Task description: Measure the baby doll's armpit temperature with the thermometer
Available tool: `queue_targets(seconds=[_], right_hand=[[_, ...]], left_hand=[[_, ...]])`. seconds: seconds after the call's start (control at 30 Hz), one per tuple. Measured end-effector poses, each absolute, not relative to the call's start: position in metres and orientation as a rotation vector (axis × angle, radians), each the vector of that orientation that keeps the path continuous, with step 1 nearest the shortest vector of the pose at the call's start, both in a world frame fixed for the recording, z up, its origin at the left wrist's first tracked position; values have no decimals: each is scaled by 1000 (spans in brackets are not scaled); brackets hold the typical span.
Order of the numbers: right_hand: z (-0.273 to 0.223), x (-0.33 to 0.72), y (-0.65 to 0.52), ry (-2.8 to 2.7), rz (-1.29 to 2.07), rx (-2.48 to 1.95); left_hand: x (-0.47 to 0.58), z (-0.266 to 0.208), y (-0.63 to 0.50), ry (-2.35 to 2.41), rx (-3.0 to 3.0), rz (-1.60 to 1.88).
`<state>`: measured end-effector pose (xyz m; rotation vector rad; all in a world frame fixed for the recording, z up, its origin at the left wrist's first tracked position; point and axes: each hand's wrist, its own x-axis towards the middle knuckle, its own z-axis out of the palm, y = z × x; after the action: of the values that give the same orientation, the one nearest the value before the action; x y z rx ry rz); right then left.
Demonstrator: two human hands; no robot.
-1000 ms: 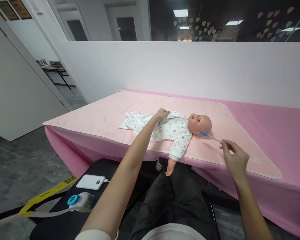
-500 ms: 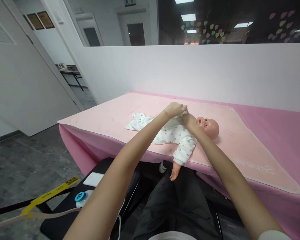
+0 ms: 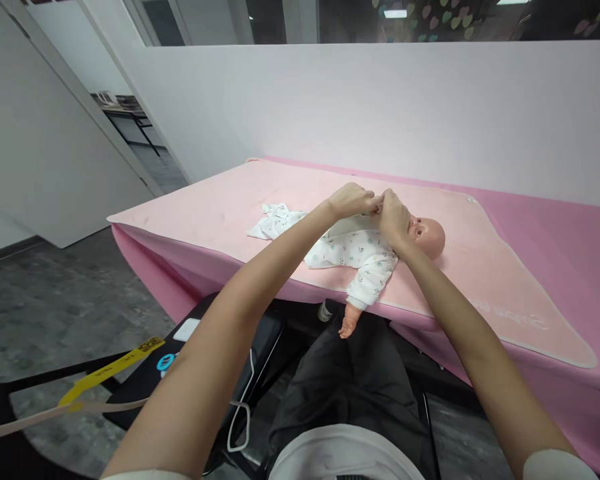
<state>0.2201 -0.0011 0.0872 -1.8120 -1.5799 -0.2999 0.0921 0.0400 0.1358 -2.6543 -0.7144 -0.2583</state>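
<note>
A baby doll point(image 3: 427, 237) lies on its back on a pale pink mat, its head to the right. It wears white patterned baby clothes point(image 3: 337, 250). Its near arm, with the bare doll hand point(image 3: 350, 321), hangs over the table edge. Above the doll's chest, my left hand point(image 3: 354, 200) is closed on a bit of the clothes on the far side. My right hand point(image 3: 394, 217) is pinched against it, close to the doll's face, and partly hides that face. The fingers of both hands meet and cover most of what they grip.
The pink mat point(image 3: 195, 200) covers much of a table with a darker pink cloth point(image 3: 555, 233). A white wall point(image 3: 380, 107) stands behind it. A black chair at my left bears a blue-capped bottle point(image 3: 165, 362), a white flat object point(image 3: 186, 329) and a cable point(image 3: 240, 420).
The camera view has tilted down. My right hand has risen and turned more upright, its fingers still meeting my left. The doll's body stays in place.
</note>
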Motion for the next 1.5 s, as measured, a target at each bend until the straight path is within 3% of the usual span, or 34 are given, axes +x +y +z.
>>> queue_targets(seconds=[0.17, 0.3, 0.5, 0.77, 1.0, 1.17, 1.5], right_hand=[[97, 235, -1, -1652, -186, -1650], [95, 248, -18, -1880, -339, -1658], [80, 260, -39, -2299, -409, -1521], [69, 308, -42, -1643, -199, -1629], [41, 342, -28, -1234, 327, -1341], [27, 340, -26, -958, 623, -1184], [26, 336, -28, -936, 599, -1128]], left_hand=[[72, 139, 50, -930, -2684, -354], [33, 160, 67, -1267, -2623, -277], [21, 172, 74, -1461, -2808, 441], [84, 118, 89, -1519, -2704, -76], [102, 59, 96, -1607, -2860, -337], [95, 53, 107, -1606, -2872, -288], [107, 60, 125, -1669, -2680, -184]])
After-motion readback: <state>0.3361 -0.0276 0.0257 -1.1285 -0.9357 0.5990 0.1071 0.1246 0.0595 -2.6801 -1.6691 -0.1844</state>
